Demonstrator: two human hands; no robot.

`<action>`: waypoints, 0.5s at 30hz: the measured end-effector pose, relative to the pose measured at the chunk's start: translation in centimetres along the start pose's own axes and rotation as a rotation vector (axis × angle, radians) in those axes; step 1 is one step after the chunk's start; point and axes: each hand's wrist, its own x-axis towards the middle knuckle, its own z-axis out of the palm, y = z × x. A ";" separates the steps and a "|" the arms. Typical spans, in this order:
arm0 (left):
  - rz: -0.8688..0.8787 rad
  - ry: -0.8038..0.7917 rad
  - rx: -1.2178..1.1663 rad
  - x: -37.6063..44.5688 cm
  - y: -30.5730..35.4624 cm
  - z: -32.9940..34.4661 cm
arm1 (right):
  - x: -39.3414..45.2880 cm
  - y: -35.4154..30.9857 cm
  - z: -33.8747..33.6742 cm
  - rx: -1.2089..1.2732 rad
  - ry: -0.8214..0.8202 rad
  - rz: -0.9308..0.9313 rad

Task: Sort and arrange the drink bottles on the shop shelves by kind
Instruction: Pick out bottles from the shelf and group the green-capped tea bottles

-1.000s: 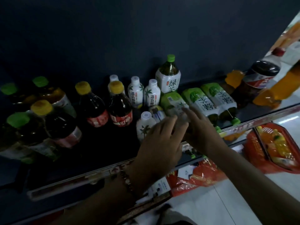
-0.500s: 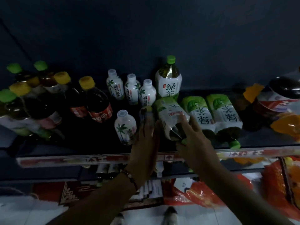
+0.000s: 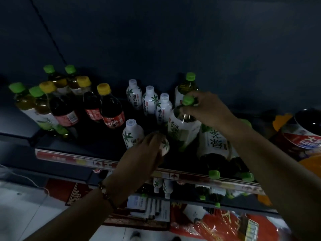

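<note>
Dark blue-grey wall (image 3: 173,40) fills the upper frame; a thin dark line (image 3: 48,33) runs diagonally down it at upper left. Below the shelving: red patterned mat (image 3: 69,192) on a pale tiled floor (image 3: 22,214). Red plastic packaging (image 3: 217,225) at lower right. Stack of white and blue flat boxes (image 3: 147,207) beside it; print unreadable.

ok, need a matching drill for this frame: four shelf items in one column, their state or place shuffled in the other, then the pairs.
1. green-capped green tea bottle with white label
2. small white palm-print plastic bottle
3. dark drink bottle with yellow cap and red label
4. green-capped tea bottle lying down

a. on its side, cap at shelf edge
b. under left hand
c. held at the neck by right hand
d. upright, untouched

Pairs: 1-c, 2-b, 3-d, 4-a
</note>
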 end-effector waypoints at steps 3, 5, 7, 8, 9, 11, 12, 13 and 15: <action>0.010 0.048 0.022 0.8 -0.8 0.2 | 0.9 0.9 1.6 0.080 0.044 -0.020; -0.017 0.059 0.079 1.9 -1.4 0.8 | 0.7 1.7 2.5 0.116 0.094 -0.025; -0.049 0.066 0.128 3.1 -1.9 1.3 | 0.0 2.2 3.3 0.134 0.162 -0.031; -0.044 0.049 0.150 3.8 -2.0 1.3 | -0.3 2.3 3.5 0.141 0.186 -0.025; -0.044 0.035 0.187 4.6 -2.0 1.2 | -0.6 2.3 3.6 0.147 0.197 -0.013; -0.053 0.023 0.268 5.6 -1.6 0.8 | -1.2 2.3 3.7 0.153 0.198 0.002; -0.046 0.042 0.307 5.9 -1.4 0.5 | -1.5 2.2 3.6 0.146 0.202 0.001; -0.033 0.068 0.333 6.0 -1.3 0.1 | -1.9 2.2 3.5 0.136 0.213 0.000; 0.008 0.128 0.310 5.7 -1.2 -0.6 | -3.2 2.5 3.4 0.139 0.247 -0.011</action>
